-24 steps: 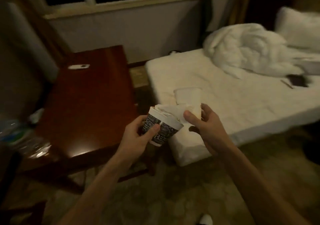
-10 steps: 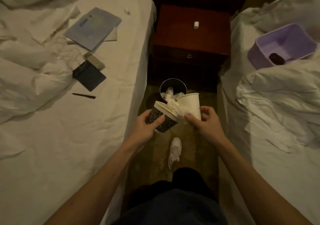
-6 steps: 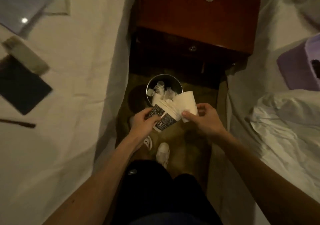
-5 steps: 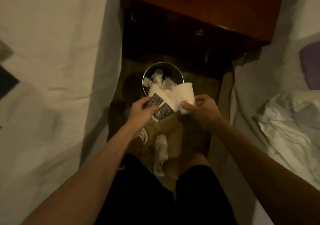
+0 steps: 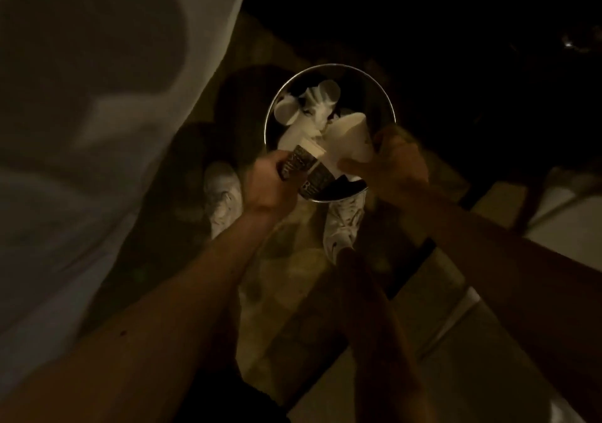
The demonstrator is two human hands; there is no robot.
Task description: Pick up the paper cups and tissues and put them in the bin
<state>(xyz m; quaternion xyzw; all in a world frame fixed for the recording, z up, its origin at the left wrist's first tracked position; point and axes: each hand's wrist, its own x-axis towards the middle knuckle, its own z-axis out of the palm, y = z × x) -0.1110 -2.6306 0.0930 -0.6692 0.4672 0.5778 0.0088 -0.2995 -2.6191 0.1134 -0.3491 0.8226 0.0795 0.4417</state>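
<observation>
A round metal-rimmed bin [image 5: 389, 103] stands on the floor right below me, with white cups and crumpled tissues [image 5: 309, 109] inside. My left hand [image 5: 268, 184] grips a black-and-white patterned paper cup [image 5: 308, 170] stuffed with tissue, held over the bin's near edge. My right hand [image 5: 395, 162] holds a plain white paper cup [image 5: 350, 139], tipped over the bin's opening. The two cups touch each other.
A bed's white sheet [image 5: 97, 113] hangs close on the left. A dark nightstand [image 5: 456, 48] stands just behind the bin. Another bed's edge [image 5: 521, 341] is at the lower right. My white shoes [image 5: 223, 197] stand on the carpet beside the bin.
I walked from the table to the gap between the beds and bent over the bin. Both hands, still holding the cups, have moved down over the bin's opening.
</observation>
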